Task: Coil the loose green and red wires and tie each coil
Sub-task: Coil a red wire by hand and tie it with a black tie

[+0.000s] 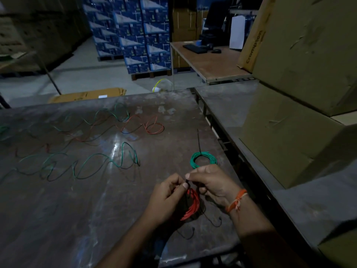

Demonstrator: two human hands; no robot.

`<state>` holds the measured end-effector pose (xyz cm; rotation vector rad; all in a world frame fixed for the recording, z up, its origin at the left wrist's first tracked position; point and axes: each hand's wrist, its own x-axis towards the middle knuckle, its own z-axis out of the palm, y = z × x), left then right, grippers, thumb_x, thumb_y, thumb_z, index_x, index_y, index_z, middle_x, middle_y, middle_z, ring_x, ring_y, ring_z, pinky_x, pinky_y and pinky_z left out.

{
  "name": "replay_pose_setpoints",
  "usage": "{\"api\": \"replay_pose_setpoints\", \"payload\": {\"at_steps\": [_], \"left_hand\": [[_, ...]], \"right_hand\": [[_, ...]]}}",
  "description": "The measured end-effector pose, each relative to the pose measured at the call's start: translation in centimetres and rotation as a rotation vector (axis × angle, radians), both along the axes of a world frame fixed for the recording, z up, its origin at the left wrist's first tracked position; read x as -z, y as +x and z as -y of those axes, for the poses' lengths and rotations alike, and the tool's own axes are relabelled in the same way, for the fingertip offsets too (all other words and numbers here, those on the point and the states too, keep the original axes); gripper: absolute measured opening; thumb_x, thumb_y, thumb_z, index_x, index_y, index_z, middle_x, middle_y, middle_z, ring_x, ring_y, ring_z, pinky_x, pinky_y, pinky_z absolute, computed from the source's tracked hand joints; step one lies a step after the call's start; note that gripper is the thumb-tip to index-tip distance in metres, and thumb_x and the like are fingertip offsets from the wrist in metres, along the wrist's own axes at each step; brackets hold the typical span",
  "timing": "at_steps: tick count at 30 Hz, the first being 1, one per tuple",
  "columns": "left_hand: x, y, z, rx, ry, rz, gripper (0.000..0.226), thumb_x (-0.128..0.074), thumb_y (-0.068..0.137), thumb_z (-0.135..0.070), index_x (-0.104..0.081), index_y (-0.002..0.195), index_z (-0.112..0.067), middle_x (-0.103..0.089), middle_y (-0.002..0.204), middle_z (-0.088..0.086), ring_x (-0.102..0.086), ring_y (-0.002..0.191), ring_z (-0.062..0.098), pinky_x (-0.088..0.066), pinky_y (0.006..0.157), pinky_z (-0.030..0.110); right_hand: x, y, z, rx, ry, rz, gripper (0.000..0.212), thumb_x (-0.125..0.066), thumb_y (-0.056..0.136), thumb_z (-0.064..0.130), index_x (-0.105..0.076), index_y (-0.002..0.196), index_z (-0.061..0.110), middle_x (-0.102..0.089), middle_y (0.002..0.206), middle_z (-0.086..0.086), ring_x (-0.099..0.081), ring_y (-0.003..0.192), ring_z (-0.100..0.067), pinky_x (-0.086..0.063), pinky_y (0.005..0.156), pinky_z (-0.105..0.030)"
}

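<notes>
A red wire coil [192,206] hangs between my two hands above the near right part of the dark table [96,209]. My left hand [166,198] grips the coil's upper left side. My right hand [210,182] pinches a black tie [187,180] at the top of the coil. A green coil [202,159] lies just beyond my hands with a black tie sticking up from it. One loose green wire [87,165] snakes across the table's middle. More loose red wire [152,126] and green wire [108,117] lie farther back.
Big cardboard boxes [301,93] stand on a bench at the right. A wooden desk [212,62] with a keyboard is behind it. Blue cartons [139,35] are stacked on the floor beyond the table. Two black ties [212,221] lie under my hands.
</notes>
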<state>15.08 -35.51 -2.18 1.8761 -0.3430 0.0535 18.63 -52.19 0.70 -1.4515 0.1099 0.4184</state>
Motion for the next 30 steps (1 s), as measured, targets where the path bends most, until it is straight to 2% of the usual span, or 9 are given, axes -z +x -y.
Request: {"api": "replay_pose_setpoints", "payload": {"at_steps": [4,8,12,16,18,21,25,28,30], "left_hand": [[-0.2,-0.2,0.4,0.012,0.008,0.013,0.018,-0.058,0.095,-0.024,-0.056,0.080,-0.017,-0.054,0.069,-0.011,-0.051,0.067,0.003,-0.041,0.062,0.024],[-0.4,-0.3,0.7,0.030,0.000,0.035,0.018,-0.057,0.096,-0.021,-0.055,0.080,-0.015,-0.052,0.070,-0.008,-0.050,0.069,0.005,-0.040,0.064,0.026],[-0.5,-1.3,1.2,0.063,0.013,0.042,0.018,-0.056,0.096,-0.026,-0.054,0.079,-0.019,-0.050,0.068,-0.010,-0.048,0.066,0.004,-0.038,0.061,0.025],[-0.4,-1.6,1.4,0.051,-0.171,-0.108,0.020,-0.055,0.094,-0.027,-0.052,0.077,-0.018,-0.040,0.064,-0.004,-0.038,0.058,0.010,-0.030,0.053,0.025],[-0.6,-1.7,1.5,0.052,-0.221,-0.144,0.025,-0.054,0.095,-0.029,-0.048,0.077,-0.011,-0.036,0.065,-0.002,-0.035,0.058,0.011,-0.028,0.052,0.024],[-0.9,-1.8,1.8,0.043,-0.131,-0.083,0.034,-0.054,0.097,-0.036,-0.050,0.080,-0.008,-0.042,0.067,-0.002,-0.042,0.063,0.010,-0.035,0.055,0.027],[-0.4,-1.2,1.9,-0.031,0.045,-0.085,0.024,-0.054,0.096,-0.036,-0.054,0.078,-0.021,-0.051,0.067,-0.009,-0.051,0.068,0.007,-0.044,0.070,0.040],[-1.2,-0.8,2.4,-0.036,0.009,-0.096,0.029,-0.052,0.103,-0.027,-0.054,0.077,-0.017,-0.048,0.066,-0.012,-0.048,0.067,0.005,-0.041,0.068,0.032],[-2.0,-0.4,2.6,-0.056,-0.008,-0.074,0.029,-0.051,0.104,-0.022,-0.055,0.076,-0.015,-0.046,0.061,-0.015,-0.045,0.061,0.003,-0.036,0.060,0.024]], "right_hand": [[-0.3,-0.3,0.3,-0.008,0.048,0.003,0.030,-0.061,0.093,-0.003,-0.060,0.065,0.007,-0.050,0.047,0.002,-0.043,0.036,-0.003,-0.030,0.034,-0.014],[0.3,-0.2,-0.3,0.030,0.075,0.033,0.031,-0.059,0.095,-0.001,-0.057,0.065,0.007,-0.046,0.053,-0.005,-0.040,0.037,-0.005,-0.030,0.036,-0.016],[0.9,0.6,-0.2,0.164,-0.017,0.093,0.033,-0.060,0.095,0.002,-0.051,0.065,0.012,-0.036,0.057,-0.002,-0.031,0.039,-0.004,-0.025,0.037,-0.017],[0.2,1.0,-0.1,0.244,-0.038,0.206,0.019,-0.059,0.098,0.008,-0.055,0.080,0.004,-0.038,0.060,-0.004,-0.035,0.046,-0.006,-0.029,0.044,-0.018],[-0.1,1.0,-0.3,0.225,-0.125,0.263,0.023,-0.058,0.099,0.018,-0.057,0.085,0.000,-0.046,0.072,-0.008,-0.042,0.061,-0.013,-0.034,0.055,-0.025],[-0.3,1.2,-0.2,0.195,-0.228,0.327,0.020,-0.053,0.103,0.016,-0.058,0.096,-0.001,-0.053,0.082,-0.007,-0.047,0.074,-0.016,-0.039,0.066,-0.029],[-1.7,1.2,-1.1,0.178,-0.309,0.461,0.017,-0.046,0.105,0.011,-0.052,0.090,0.012,-0.063,0.079,0.002,-0.051,0.059,0.003,-0.039,0.058,-0.010],[-2.4,1.9,-1.8,0.303,-0.453,0.672,0.014,-0.047,0.103,0.008,-0.051,0.090,0.012,-0.064,0.079,0.002,-0.055,0.069,0.001,-0.038,0.063,-0.010],[-2.8,2.5,-2.3,0.373,-0.399,0.735,0.015,-0.046,0.102,0.005,-0.049,0.089,0.013,-0.062,0.078,0.003,-0.056,0.071,-0.005,-0.042,0.067,-0.018]]}}
